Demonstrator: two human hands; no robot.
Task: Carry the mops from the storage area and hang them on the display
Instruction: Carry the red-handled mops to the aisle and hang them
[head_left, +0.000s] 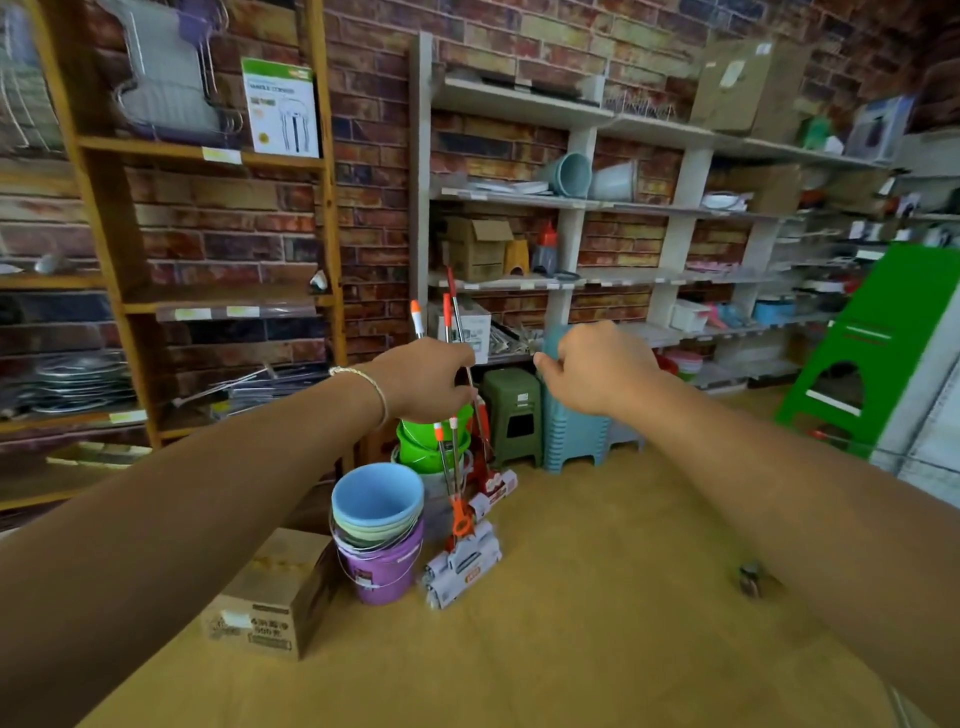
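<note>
The task looks to be at its very start: the mops are still in the storage corner, none is carried or hung yet, and no display for them is in view.

Nearest, below the grip, a brown cardboard box (270, 597) sits on the tan floor (597, 597) beside one stack of plastic buckets, blue on top and purple at the bottom (379, 535). Just right of that stack stand the sponge mops with thin metal shafts and orange-and-white fittings (460, 545); I count three handle tops, though the heads overlap.

The left hand (423, 382) makes the grip, its fingers curled round the bunched shafts partway up. The right hand (592, 371) hovers just beside it, loosely curled and holding nothing.

Behind the grip stand green tubs (423, 441), one dark green plastic stool (511, 410) and one stack of pale blue stools (574, 431).
</note>
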